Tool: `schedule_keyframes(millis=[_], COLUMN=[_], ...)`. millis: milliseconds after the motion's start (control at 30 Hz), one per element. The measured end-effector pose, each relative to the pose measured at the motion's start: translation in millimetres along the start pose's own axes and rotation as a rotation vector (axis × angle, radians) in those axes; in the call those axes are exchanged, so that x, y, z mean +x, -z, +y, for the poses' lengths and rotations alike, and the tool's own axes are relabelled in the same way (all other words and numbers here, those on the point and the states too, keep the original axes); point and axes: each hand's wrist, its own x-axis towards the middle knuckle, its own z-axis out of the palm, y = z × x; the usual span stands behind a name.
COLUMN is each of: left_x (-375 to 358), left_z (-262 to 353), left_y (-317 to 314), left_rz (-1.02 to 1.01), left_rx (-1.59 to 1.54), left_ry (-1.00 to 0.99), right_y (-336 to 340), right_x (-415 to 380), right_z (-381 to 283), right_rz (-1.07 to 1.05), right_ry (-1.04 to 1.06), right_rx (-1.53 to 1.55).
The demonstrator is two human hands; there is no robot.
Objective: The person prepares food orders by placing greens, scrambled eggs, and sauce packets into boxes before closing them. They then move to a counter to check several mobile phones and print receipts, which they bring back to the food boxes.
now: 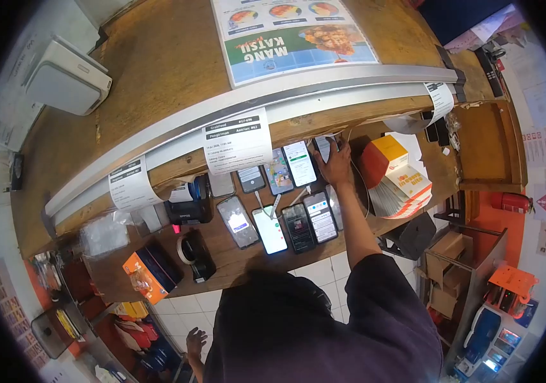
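My right hand (337, 167) reaches over the shelf and rests on a dark phone (322, 146) at the back of a group of phones, partly covering it; its fingers look stretched out. Just left of it lies a phone with a white and green screen (298, 164), beside a phone showing a map (279, 172). Nearer the front edge are a phone with a bright white screen (270, 230), a dark-screened phone (299, 228) and a phone with a list on screen (321, 217). My left hand (196, 342) hangs low beside my body, open, fingers apart, holding nothing.
A stack of printed food boxes (395, 182) stands right of my arm. To the left are a tape dispenser (194, 255), a black printer (188, 207) and an orange box (148, 274). Paper receipts (239, 142) hang from the counter rail. Charging cables run among the phones.
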Motion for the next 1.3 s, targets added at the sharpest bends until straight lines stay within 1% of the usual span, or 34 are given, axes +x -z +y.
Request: schedule_keyframes(millis=[100, 200, 300, 367, 533, 600, 667, 700, 767, 800, 833, 867, 933, 967, 1000, 1067, 1100, 1167, 1233, 1267, 1300], left_x=[-3.1, -5.7, -7.2, -10.6, -5.6, -23.5, -87.3, -120.7, -112.8, -101.3, -88.1, -89.2, -79.6, -81.1, -87.9, -101.1, -104.3, -103.5, -88.3, -86.6, -81.9], left_z=[-0.6, -7.9, -10.5, -9.0, -26.1, -5.7, 67.5, 84.9, 47.6, 31.6, 13.3, 23.5, 18.4, 24.4, 33.3, 49.5, 50.3, 37.3, 4.0, -5.3, -12.4], left_y=[-6.4, -9.2, -10.7, -13.3, -12.2, -22.4, -60.6, -84.3, -91.5, -89.8, -87.6, -99.0, -87.1, -84.0, -81.7, -81.7, -81.6, -83.8, -80.4, -83.7, -81.8], left_rz=[-0.001, -0.017, -0.037, -0.017, -0.083, -0.098, -0.097, -0.154, -0.165, -0.158, -0.151, -0.172, -0.324, -0.368, -0.374, -0.338, -0.317, -0.295, -0.308, -0.270, -0.226], left_rx=[0.003, 0.012, 0.056, 0.084, 0.329, 0.333, 0.220, 0.113, 0.010, -0.006, -0.021, -0.049, -0.106, -0.145, -0.184, -0.271, -0.314, -0.383, -0.461, -0.470, -0.431], left_ry=[0.017, 0.005, 0.003, 0.009, -0.185, -0.123, 0.074, -0.198, -0.530, -0.590, -0.651, -0.717, -0.625, -0.569, -0.468, -0.294, -0.266, -0.295, -0.384, -0.389, -0.340], right_y=[9.3, 13.9, 18.0, 16.7, 18.9, 19.7, 15.4, 15.2, 5.9, 3.2, 13.2, -10.9, 4.4, -6.1, -13.9, -19.5, -24.1, -39.1, -55.5, -64.2, -76.1], right_x=[-3.8, -7.9, -9.7, -10.8, -13.4, -19.9, -27.8, -31.7, -42.8, -49.9, -58.4, -68.6, -89.8, -99.0, -106.7, -120.2, -124.3, -127.3, -125.1, -122.8, -121.7], right_z=[-3.6, -4.6, -6.1, -4.5, -6.1, -9.4, -11.2, -18.2, -43.4, -60.5, -92.3, -99.8, -157.0, -167.5, -184.9, -221.1, -235.8, -260.6, -285.0, -294.0, -299.4], right_rz=[-0.042, -0.055, -0.102, -0.065, 0.044, 0.086, 0.138, 0.126, 0.100, 0.092, -0.021, -0.043, -0.252, -0.263, -0.266, -0.573, -0.552, -0.509, -0.449, -0.417, -0.360], right_ry=[-0.060, -0.069, -0.043, -0.022, -0.015, -0.021, -0.041, -0.039, 0.022, 0.073, 0.024, 0.051, 0.041, 0.181, 0.257, 0.058, 0.123, 0.244, 0.199, 0.178, 0.189], right_rx=[-0.013, -0.045, -0.096, -0.070, 0.015, 0.066, 0.054, 0.033, 0.152, 0.281, 0.430, 0.541, 0.699, 0.555, 0.612, 0.763, 0.758, 0.744, 0.745, 0.745, 0.696])
